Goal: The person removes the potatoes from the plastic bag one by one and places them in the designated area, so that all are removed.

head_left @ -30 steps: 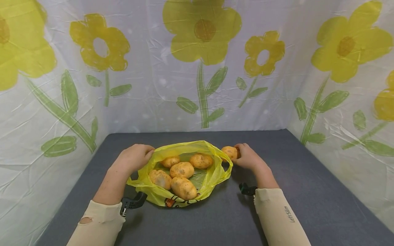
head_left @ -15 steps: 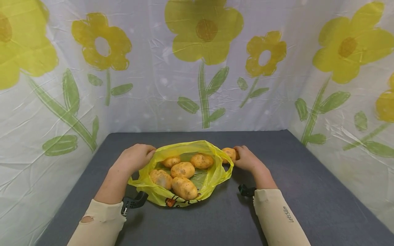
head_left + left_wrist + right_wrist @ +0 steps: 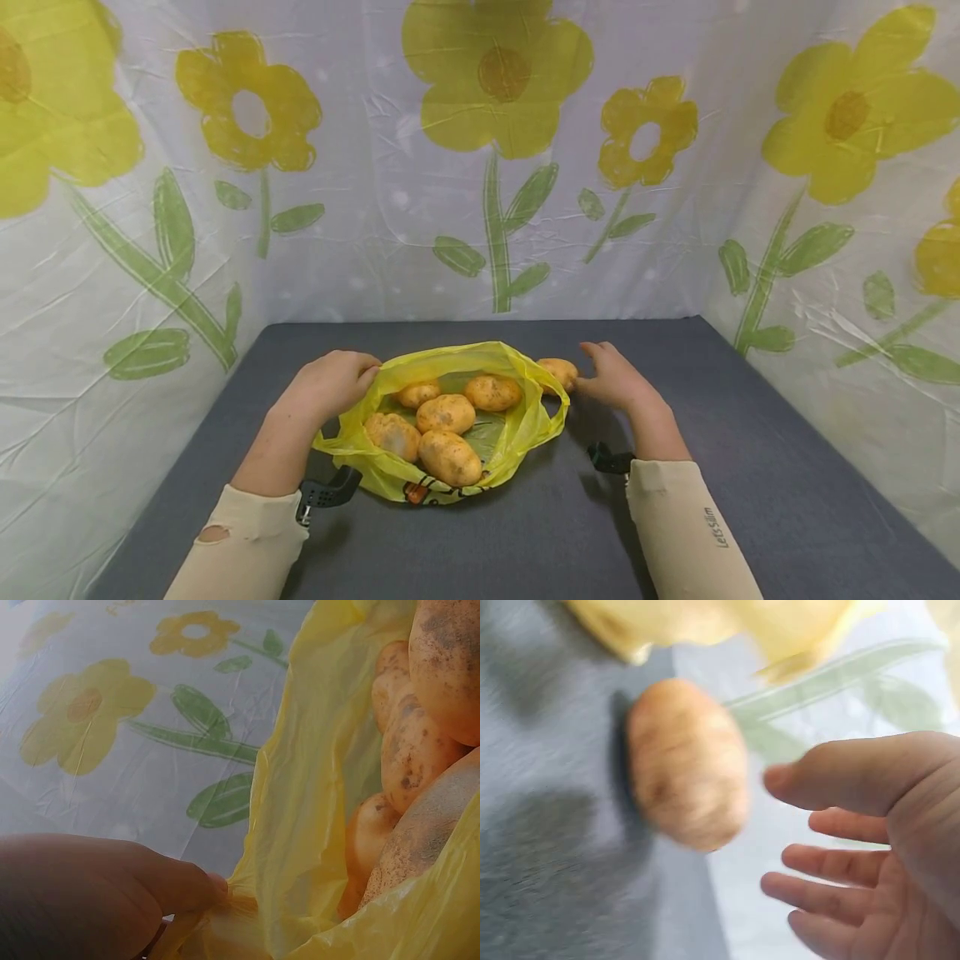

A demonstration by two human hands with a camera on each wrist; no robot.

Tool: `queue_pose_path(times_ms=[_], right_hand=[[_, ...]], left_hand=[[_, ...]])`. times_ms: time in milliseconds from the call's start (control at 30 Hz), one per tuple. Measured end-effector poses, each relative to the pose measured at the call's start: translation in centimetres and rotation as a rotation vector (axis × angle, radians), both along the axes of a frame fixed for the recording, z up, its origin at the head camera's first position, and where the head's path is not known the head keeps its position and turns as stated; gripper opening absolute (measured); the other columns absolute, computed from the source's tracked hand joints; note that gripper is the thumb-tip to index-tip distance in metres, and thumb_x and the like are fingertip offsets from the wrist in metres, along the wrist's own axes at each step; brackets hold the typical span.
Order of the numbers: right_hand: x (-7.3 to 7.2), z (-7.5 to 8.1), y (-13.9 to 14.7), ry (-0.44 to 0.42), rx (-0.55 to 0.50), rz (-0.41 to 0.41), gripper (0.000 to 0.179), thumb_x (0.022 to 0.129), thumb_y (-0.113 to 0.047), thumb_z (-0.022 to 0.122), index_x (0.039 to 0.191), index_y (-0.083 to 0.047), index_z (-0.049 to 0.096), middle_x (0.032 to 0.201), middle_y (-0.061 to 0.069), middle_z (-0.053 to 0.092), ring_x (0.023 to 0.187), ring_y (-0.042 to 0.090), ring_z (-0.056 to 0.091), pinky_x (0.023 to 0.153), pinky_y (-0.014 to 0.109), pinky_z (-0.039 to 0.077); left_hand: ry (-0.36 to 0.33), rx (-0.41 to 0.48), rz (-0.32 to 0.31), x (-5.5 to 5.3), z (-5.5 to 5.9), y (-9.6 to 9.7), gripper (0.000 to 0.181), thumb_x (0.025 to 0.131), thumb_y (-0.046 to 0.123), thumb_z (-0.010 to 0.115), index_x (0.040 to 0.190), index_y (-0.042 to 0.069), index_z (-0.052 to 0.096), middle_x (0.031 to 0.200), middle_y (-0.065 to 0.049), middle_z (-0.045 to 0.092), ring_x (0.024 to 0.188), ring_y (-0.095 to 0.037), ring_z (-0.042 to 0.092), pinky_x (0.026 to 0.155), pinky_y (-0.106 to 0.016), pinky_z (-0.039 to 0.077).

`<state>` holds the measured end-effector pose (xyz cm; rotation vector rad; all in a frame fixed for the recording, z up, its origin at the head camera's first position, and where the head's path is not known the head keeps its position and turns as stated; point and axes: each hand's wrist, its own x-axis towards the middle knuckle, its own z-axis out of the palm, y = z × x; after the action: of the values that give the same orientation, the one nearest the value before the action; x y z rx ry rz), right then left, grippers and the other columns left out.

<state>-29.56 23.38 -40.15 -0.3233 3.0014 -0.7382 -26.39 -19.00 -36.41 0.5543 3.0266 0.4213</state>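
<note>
A yellow plastic bag [image 3: 352, 462] sits on the dark table with its mouth spread toward me. Several potatoes [image 3: 446, 414] lie inside it. My left hand [image 3: 322, 387] pinches the bag's left rim between thumb and fingers, which the left wrist view shows up close. Just outside the bag, by its right handle, one more potato [image 3: 561, 374] rests on the table. Beside that potato is my right hand [image 3: 618, 379], its fingers spread and holding nothing. In the right wrist view a gap separates the fingertips [image 3: 778, 780] from the loose potato [image 3: 688, 765].
The dark grey table [image 3: 480, 558] extends around the bag. Behind it and on both sides hangs a white sheet [image 3: 360, 275] printed with yellow flowers. A black strap with a camera [image 3: 330, 492] is worn on my left wrist.
My right hand has let go of the potato outside the bag and drawn away to the right with its fingers opened. The left hand keeps its grip on the rim.
</note>
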Motion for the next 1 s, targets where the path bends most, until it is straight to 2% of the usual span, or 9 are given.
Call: queue_pose_path(times_ms=[133,267,500,667,833,1000], right_hand=[[0.8,1.8,-0.5,0.094,-0.033,0.009,0.062,0.102,-0.022,0.062,0.155,0.001,0.039,0.148,0.025,0.042,0.127,0.042,0.051,0.098,0.058,0.046],[1.7,3.4,-1.7,0.163,-0.078,0.046,0.056,0.103,-0.023,0.063,0.152,-0.004,0.046,0.149,0.019,0.047,0.13,0.038,0.052,0.099,0.057,0.047],[3.7,5.2,-4.4,0.156,-0.22,0.137,0.051,0.1,-0.02,0.069,0.147,-0.007,0.053,0.147,0.013,0.054,0.133,0.035,0.052,0.101,0.055,0.047],[4.3,5.2,-6.1,0.129,-0.311,0.237,0.048,0.1,-0.019,0.07,0.144,-0.006,0.057,0.144,0.011,0.056,0.133,0.033,0.053,0.107,0.051,0.044],[4.5,4.6,-7.6,0.116,-0.317,0.33,0.046,0.098,-0.015,0.072,0.141,-0.004,0.06,0.136,0.012,0.062,0.125,0.032,0.06,0.107,0.049,0.045],[4.4,3.7,-9.1,0.07,-0.291,0.39,0.043,0.098,-0.016,0.072,0.139,-0.005,0.061,0.133,0.014,0.064,0.122,0.03,0.061,0.105,0.047,0.047]], left_hand=[[0.001,-0.007,-0.008,0.0,0.1,0.0,0.032,0.109,0.016,0.05,0.133,0.003,0.067,0.13,-0.019,0.066,0.113,-0.036,0.063,0.092,-0.054,0.05],[0.004,-0.012,-0.012,-0.1,0.1,0.0,0.032,0.109,0.016,0.05,0.132,0.003,0.067,0.129,-0.018,0.066,0.107,-0.033,0.064,0.088,-0.051,0.051],[0.005,-0.005,-0.009,-0.2,-0.2,-0.1,0.032,0.109,0.016,0.05,0.133,0.003,0.067,0.129,-0.019,0.066,0.111,-0.035,0.064,0.09,-0.053,0.051],[0.002,-0.01,-0.007,-0.3,-0.3,0.0,0.032,0.109,0.016,0.049,0.132,0.003,0.067,0.129,-0.018,0.067,0.11,-0.035,0.064,0.089,-0.052,0.051],[-0.001,-0.007,-0.005,-0.4,-0.4,0.0,0.033,0.109,0.016,0.05,0.133,0.002,0.067,0.13,-0.019,0.066,0.113,-0.036,0.064,0.091,-0.054,0.05],[-0.004,-0.01,-0.009,-0.5,-0.5,-0.1,0.03,0.109,0.016,0.05,0.129,0.004,0.069,0.125,-0.017,0.068,0.092,-0.026,0.063,0.079,-0.046,0.048]])
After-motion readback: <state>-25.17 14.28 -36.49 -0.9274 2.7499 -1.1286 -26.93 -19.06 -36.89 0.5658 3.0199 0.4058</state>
